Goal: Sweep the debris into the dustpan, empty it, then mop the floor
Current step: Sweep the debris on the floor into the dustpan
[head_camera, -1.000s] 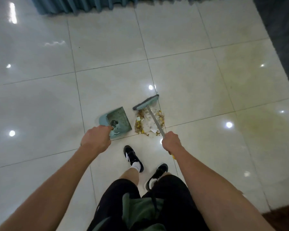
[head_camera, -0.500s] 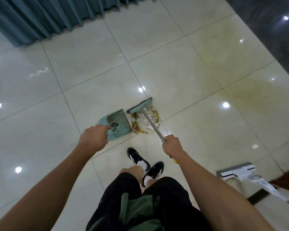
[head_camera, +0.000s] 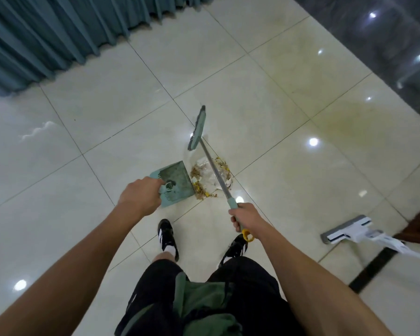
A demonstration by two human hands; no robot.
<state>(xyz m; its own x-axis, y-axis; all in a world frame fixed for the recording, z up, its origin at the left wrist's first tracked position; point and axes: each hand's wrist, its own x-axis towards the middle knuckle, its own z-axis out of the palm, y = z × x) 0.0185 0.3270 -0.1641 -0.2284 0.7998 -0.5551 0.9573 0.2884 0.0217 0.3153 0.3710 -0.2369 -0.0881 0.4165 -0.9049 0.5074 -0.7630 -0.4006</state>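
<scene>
A teal dustpan (head_camera: 176, 177) rests on the pale tiled floor, its open lip facing right toward a small pile of debris (head_camera: 210, 177) made of yellow-brown scraps and crumpled white paper. My left hand (head_camera: 140, 197) grips the dustpan's handle. My right hand (head_camera: 244, 218) is closed around the teal grip of a broom with a metal shaft. The broom head (head_camera: 197, 128) is raised and turned, beyond the pile and clear of it. The shaft crosses above the debris.
A white flat mop (head_camera: 349, 230) lies on the floor at the right, its handle running off the frame. Teal curtains (head_camera: 58, 32) hang along the far left. A dark glossy wall (head_camera: 386, 40) closes the far right. My two feet stand just behind the pile.
The broom head has lifted off the pile and swung away to the far side, turning edge-on. The view has tilted further, and the dustpan stays beside the debris.
</scene>
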